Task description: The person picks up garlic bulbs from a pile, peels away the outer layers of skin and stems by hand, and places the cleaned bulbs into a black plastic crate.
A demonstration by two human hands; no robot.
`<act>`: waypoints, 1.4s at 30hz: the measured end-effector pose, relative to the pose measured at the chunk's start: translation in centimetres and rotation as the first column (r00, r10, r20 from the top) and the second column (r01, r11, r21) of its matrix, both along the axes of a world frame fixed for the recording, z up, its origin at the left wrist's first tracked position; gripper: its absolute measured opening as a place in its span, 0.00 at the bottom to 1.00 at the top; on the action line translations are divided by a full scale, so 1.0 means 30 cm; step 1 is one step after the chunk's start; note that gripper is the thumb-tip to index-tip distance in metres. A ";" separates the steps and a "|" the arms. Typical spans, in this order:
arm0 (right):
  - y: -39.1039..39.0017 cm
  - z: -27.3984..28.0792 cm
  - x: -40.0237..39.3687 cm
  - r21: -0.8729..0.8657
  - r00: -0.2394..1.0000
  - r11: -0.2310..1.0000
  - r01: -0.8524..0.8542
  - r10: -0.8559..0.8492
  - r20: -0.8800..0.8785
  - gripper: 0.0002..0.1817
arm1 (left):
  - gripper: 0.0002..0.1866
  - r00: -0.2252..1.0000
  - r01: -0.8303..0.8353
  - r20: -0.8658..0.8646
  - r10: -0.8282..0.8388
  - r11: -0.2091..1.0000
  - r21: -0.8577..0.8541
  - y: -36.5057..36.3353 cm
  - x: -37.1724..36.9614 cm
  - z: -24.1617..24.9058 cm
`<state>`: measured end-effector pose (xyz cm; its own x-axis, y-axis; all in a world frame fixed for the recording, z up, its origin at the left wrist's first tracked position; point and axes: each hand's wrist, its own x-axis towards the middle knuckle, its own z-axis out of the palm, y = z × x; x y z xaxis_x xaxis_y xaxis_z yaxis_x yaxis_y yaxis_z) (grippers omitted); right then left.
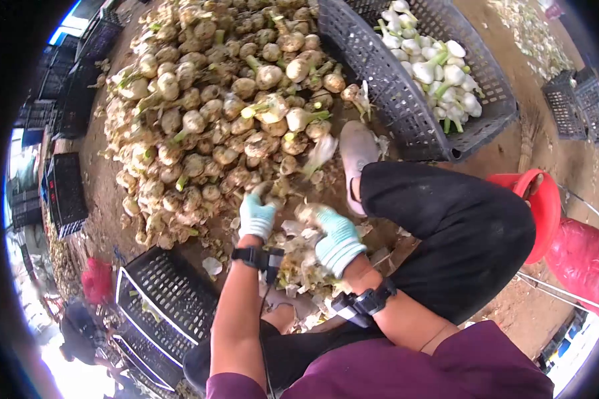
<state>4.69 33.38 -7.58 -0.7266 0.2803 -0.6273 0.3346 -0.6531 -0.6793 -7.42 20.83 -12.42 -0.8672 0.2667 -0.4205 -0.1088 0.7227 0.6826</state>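
My left hand [257, 214], in a pale mint glove with dirty fingertips, is at the lower edge of a large heap of soil-stained garlic bulbs [213, 106]. Its fingers are bent around something at the heap's edge that I cannot make out. My right hand [334, 236], gloved the same way, is just to the right, fingers curled inward; what they hold, if anything, is hidden. Between and below the hands lie loose papery peelings [299, 263]. Cleaned white bulbs with green stems [439, 73] fill part of a dark plastic crate [386, 86] at the upper right.
Dark crates [170, 286] stand at the lower left, with more [66, 189] along the left edge. At the right are a red plastic object [546, 213], a red mesh sack [586, 259] and grey crates [582, 106]. A person [83, 332] is at the far lower left.
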 end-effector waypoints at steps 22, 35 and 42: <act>-0.140 0.283 0.187 0.954 0.611 -0.036 -0.297 0.761 0.219 0.12 | 0.30 0.964 -0.062 -0.237 0.118 0.971 0.232 -0.243 0.541 0.514; -0.184 0.334 0.141 0.822 0.807 0.495 -0.282 0.586 -0.076 0.11 | 0.25 0.871 -0.486 0.349 0.347 0.499 0.717 -0.247 0.552 0.434; -0.199 0.414 0.168 0.802 0.725 0.517 -0.298 0.669 -0.162 0.13 | 0.22 0.702 -0.709 0.699 0.135 0.043 0.704 -0.297 0.524 0.426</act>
<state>9.73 27.41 4.83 -0.9998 -0.0069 -0.0179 0.0156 0.2488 -0.9684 8.30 11.92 0.37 -0.8253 0.3107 -0.4715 -0.5445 -0.6590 0.5188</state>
